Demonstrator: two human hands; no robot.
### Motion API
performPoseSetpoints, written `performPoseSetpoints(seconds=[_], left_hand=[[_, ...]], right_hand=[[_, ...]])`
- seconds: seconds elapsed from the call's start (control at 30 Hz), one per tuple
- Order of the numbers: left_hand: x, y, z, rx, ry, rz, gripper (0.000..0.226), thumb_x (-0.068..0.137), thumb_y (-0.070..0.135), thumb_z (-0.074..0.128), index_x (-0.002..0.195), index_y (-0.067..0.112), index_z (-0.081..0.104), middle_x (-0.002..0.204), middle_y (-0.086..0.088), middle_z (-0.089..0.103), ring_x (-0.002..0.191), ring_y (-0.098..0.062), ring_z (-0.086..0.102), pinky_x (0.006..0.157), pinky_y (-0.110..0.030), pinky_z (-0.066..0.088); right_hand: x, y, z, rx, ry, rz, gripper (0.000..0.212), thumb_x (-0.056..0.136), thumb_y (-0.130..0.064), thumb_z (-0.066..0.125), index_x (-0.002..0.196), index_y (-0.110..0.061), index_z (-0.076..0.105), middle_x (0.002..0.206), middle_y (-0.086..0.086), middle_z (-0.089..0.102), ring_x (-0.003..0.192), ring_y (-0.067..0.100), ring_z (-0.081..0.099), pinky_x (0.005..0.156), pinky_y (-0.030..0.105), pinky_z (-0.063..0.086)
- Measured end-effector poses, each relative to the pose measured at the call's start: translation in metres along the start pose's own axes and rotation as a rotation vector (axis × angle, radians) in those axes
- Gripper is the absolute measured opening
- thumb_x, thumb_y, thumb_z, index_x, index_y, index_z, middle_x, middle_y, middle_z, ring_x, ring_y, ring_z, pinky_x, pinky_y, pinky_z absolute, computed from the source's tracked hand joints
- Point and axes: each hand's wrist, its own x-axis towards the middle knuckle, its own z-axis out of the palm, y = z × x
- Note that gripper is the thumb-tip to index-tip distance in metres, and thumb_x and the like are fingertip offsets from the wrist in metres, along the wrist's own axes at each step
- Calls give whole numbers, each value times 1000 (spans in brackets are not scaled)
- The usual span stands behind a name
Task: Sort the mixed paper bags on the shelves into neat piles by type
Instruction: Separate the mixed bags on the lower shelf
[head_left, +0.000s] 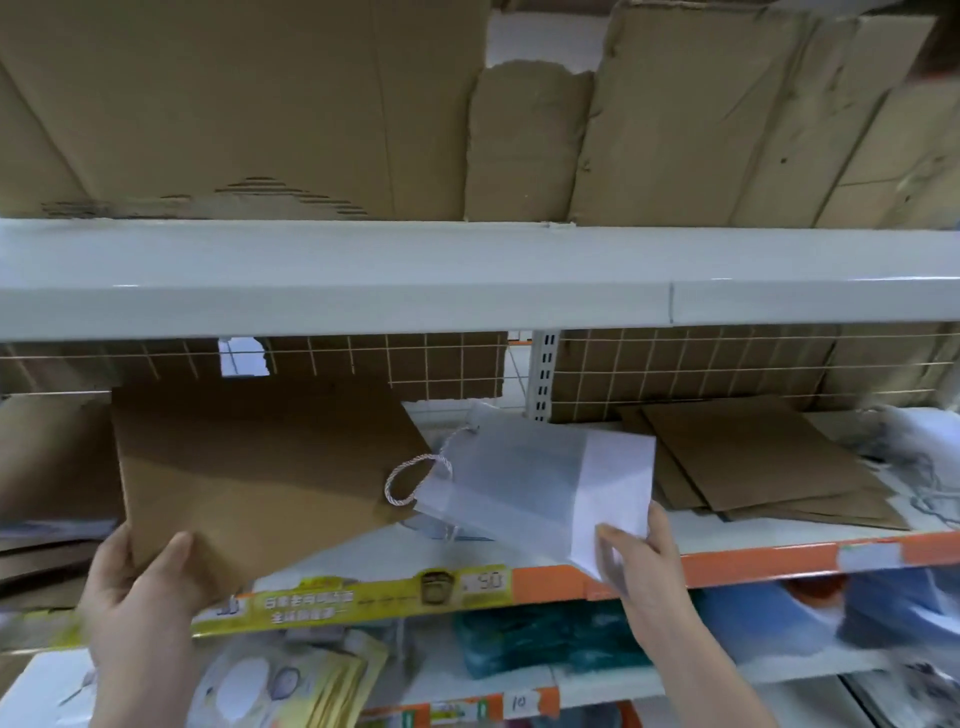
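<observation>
the pale heap (924, 447) at the right edge is cut off and blurred; goods on the lower shelf (545, 644) are too smeared to identify

Both the left hand (136, 582) and right hand (636, 558) are bare, forearms unsleeved.

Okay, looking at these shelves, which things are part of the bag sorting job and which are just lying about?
Part of the job:
left hand holding brown bag
right hand holding white bag
brown pile

Lying about:
cardboard sheets on the upper shelf
teal packet below
yellow packets below
</observation>
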Motion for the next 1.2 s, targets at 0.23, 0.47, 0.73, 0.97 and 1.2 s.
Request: performPoseSetpoints(seconds=[0.23,0.47,0.73,0.97,1.2], left_hand=[[-50,-27,59,-83,-8,-103,34,86,1,58,85,34,69,78,17,69,62,3,63,54,-17,54],[-81,-65,140,8,-113,-161,30,89,-1,59,83,28,64,67,13,66,54,5,63,37,-15,47],[-124,-121,251,43,-376,-249,40,86,-3,60,124,12,57,112,-10,62,110,-29,55,94,-46,45],[-147,-160,313,168,-591,-300,37,90,13,61,122,30,53,116,-4,56,114,-30,53,103,-54,39],[-209,-192,382,147,-526,-379,47,91,6,57,136,15,47,131,-10,55,117,-31,52,98,-46,40]], right_hand=[[14,-35,-79,124,110,42,47,91,6,54,125,-27,52,112,-6,61,95,16,60,54,19,56],[41,-52,-139,202,278,25,46,88,8,56,121,-24,52,111,-2,59,95,17,57,50,19,54],[81,-88,-204,272,401,-95,48,87,8,55,127,-19,53,116,4,62,91,16,61,49,15,52],[106,-95,-253,302,436,-101,38,86,10,49,105,-22,58,102,3,62,85,19,58,54,23,52],[159,-126,-322,186,429,-94,37,83,9,44,102,-20,56,85,0,59,74,19,53,62,30,39]])
